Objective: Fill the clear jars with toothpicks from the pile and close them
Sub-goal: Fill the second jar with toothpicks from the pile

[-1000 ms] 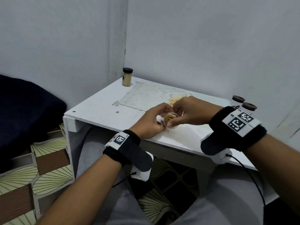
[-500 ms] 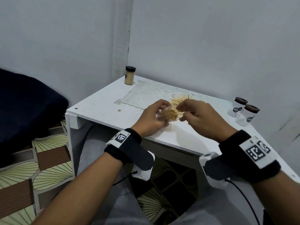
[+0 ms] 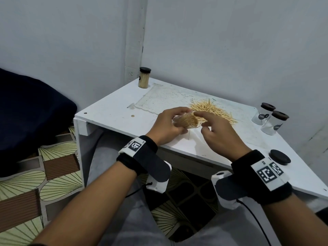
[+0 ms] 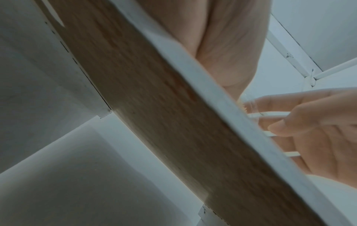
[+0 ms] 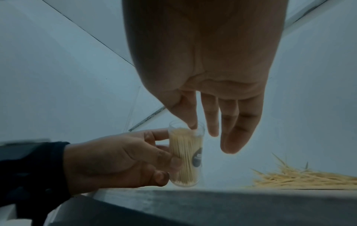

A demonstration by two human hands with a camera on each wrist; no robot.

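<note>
So far, one jar (image 3: pixel 144 78) with a black lid is seen full and closed at the far left corner of the white table (image 3: pixel 113 110). A second clear jar (image 5: pixel 185 152) is held tilted over the near edge of the table, in the middle. It is packed almost to the top with thin, pale toothpicks, and a small dark label is seen on its side. It is gripped around the side by the curled fingers and thumb of the left hand (image 3: pixel 167 126). The right hand (image 3: pixel 215 132) is kept loose and nothing is held in it; its first finger is laid at the open mouth of the jar, on the toothpick tips. The loose black lid (image 3: pixel 280 157) is left lying on the near right of the table, so this jar is judged not yet closed. Two more capped jars (image 3: pixel 269 119) are stood at the far right, and they look empty. A big pile of toothpicks (image 3: pixel 211 110) is still spread just behind the hands, so much filling is thought to be left.
</note>
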